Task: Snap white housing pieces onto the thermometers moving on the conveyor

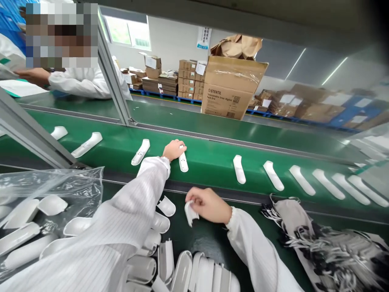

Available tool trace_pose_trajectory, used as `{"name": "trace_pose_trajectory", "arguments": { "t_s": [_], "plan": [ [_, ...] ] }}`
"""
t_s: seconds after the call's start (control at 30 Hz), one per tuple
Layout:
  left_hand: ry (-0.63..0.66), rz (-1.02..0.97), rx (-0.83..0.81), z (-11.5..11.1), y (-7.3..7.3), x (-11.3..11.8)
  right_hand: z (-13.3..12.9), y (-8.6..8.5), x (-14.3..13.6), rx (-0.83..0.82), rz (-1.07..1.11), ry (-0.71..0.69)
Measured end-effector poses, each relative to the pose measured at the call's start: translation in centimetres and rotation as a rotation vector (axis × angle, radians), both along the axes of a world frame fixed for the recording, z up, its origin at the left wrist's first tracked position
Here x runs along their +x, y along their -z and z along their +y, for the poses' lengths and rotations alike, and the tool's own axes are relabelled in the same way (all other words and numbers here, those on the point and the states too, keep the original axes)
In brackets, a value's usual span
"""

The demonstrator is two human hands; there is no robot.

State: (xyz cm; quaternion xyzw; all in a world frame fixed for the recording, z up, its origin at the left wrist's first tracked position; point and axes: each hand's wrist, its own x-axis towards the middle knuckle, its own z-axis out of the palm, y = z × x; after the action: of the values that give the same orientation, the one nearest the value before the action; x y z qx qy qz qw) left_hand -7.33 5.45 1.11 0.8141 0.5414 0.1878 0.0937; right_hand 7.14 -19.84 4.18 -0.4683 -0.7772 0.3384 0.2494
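On the green belt, my left hand (pixel 174 149) has its fingers on the upper end of a white plastic shell (pixel 183 162). Closer to me, my right hand (pixel 211 205) pinches a small curved white cover (pixel 191 213) between thumb and fingers, above the dark green work surface. Between my arms lie loose white covers (pixel 167 206) and a row of longer white pieces (pixel 182 271). Another shell (pixel 140 152) rests on the belt left of my left hand, and one more (pixel 239 169) lies to the right of it.
Several white shells (pixel 273 176) line the belt at the right. A clear bag of white parts (pixel 51 205) is at the left, a bundle of strips (pixel 331 247) at the right. Metal posts (pixel 114 67) stand at the left. Across the belt are a person's sleeve (pixel 80 83) and a carton (pixel 232 87).
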Motion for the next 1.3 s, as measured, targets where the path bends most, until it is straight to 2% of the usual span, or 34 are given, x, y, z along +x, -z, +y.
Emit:
{"name": "trace_pose_trajectory", "arguments": {
  "t_s": [0.13,0.23,0.33,0.43,0.5,0.6,0.73,0.87,0.93,1.0,1.07,1.1,1.17,1.23,1.3],
  "plan": [
    [-0.002,-0.028,0.027,-0.2,0.4,1.0,4.5,1.0,2.0,0.256,0.085,0.421],
    [-0.001,-0.056,0.005,-0.6,0.3,1.6,7.4,2.1,1.4,0.397,-0.003,0.557],
    [-0.023,-0.081,-0.012,-0.9,0.3,2.3,7.9,2.9,0.4,0.428,-0.180,0.484],
    [-0.021,-0.098,-0.009,-1.1,0.5,3.1,6.7,3.3,0.3,0.410,-0.360,0.340],
    [-0.015,-0.103,0.002,-1.1,0.6,3.6,6.0,3.4,0.8,0.389,-0.450,0.297],
    [-0.016,-0.104,0.012,-1.1,0.9,4.4,6.4,3.6,1.6,0.331,-0.511,0.289],
    [-0.012,-0.103,0.015,-1.3,1.2,5.6,8.7,4.0,2.5,0.212,-0.500,0.354],
    [0.056,-0.091,-0.012,-2.0,0.6,6.2,9.4,4.1,3.1,0.142,-0.463,0.393],
    [0.166,-0.077,-0.039,-2.2,-0.3,5.4,8.7,3.8,2.9,0.214,-0.465,0.456],
    [0.258,-0.065,-0.003,-1.9,-1.5,3.5,7.6,3.3,1.9,0.353,-0.426,0.506],
    [0.264,-0.059,0.114,-1.4,-2.8,0.7,6.3,2.5,0.2,0.471,-0.300,0.441],
    [0.234,-0.057,0.181,-1.0,-3.3,-1.0,5.6,2.0,-0.8,0.479,-0.231,0.355],
    [0.127,-0.059,0.266,-0.3,-3.9,-4.4,4.3,1.0,-3.1,0.390,-0.161,0.168],
    [-0.001,-0.082,0.244,0.2,-3.7,-7.3,3.1,0.2,-5.1,0.253,-0.195,0.057],
    [-0.076,-0.120,0.148,0.5,-2.6,-9.2,2.0,-0.1,-6.4,0.173,-0.248,0.016]
  ]
}}
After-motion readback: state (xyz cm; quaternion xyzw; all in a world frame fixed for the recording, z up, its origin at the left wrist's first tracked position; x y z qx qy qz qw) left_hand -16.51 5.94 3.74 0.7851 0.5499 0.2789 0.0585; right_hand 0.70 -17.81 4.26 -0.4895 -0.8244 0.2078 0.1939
